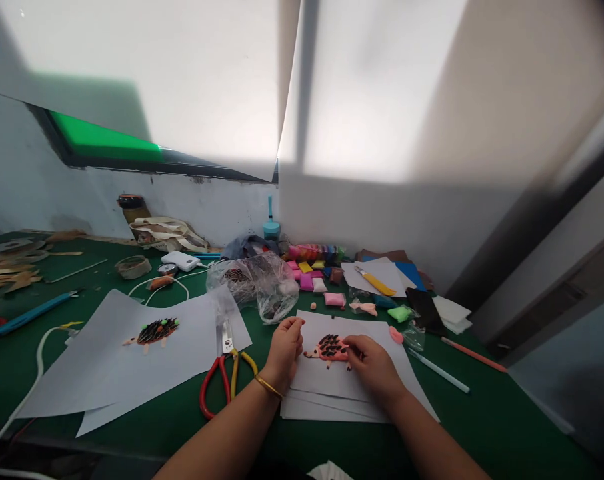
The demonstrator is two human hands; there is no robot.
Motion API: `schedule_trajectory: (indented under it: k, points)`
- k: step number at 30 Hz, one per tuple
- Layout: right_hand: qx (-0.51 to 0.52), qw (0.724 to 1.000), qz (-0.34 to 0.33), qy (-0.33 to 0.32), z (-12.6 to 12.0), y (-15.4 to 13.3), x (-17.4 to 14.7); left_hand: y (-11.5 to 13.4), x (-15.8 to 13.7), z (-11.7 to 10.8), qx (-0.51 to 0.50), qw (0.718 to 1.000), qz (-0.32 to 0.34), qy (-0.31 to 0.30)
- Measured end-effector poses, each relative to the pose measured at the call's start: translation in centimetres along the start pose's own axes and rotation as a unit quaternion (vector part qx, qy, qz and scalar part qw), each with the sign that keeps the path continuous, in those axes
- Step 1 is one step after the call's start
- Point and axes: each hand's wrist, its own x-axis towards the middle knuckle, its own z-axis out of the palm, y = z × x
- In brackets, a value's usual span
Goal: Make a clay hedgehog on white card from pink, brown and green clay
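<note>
A pink clay hedgehog [335,350] with dark spines, a pointed snout and small dark-tipped feet lies on a stack of white paper [332,393]. My right hand [375,370] is over its rear end, with thumb and fingertips pinched together at the spines; whatever they hold is too small to make out. To the left of the snout, my left hand [285,350] rests by the paper's edge with its fingers curled and tips together. Its contents, if any, are hidden. Red-handled scissors [215,387] and yellow-handled pliers [242,367] lie beside my left wrist.
Another hedgehog [157,331] with green dots lies on white paper [107,380] at left. Behind are a clear plastic bag [257,283], pink clay packs [335,300] and a yellow cutter [377,281]. A pen [439,371] lies right. A white cable [41,353] crosses the left side.
</note>
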Motion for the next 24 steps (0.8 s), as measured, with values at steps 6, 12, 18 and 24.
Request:
schedule_trajectory:
  k: [6, 12, 18, 24]
  points:
    - [0.012, 1.000, -0.004, -0.003, -0.09, -0.10, 0.19, -0.04, 0.00, 0.03, 0.007, 1.000, 0.002, -0.001]
    - [0.015, 1.000, 0.007, -0.001, 0.10, 0.00, 0.07, -0.01, -0.02, 0.04, 0.004, 1.000, 0.002, 0.000]
    - [-0.005, 1.000, -0.014, -0.008, 0.04, -0.07, -0.01, 0.01, 0.00, 0.08, 0.003, 1.000, 0.003, 0.002]
    - [-0.027, 0.999, -0.039, -0.026, 0.03, -0.26, 0.10, 0.02, 0.01, 0.09, 0.005, 1.000, 0.002, 0.001]
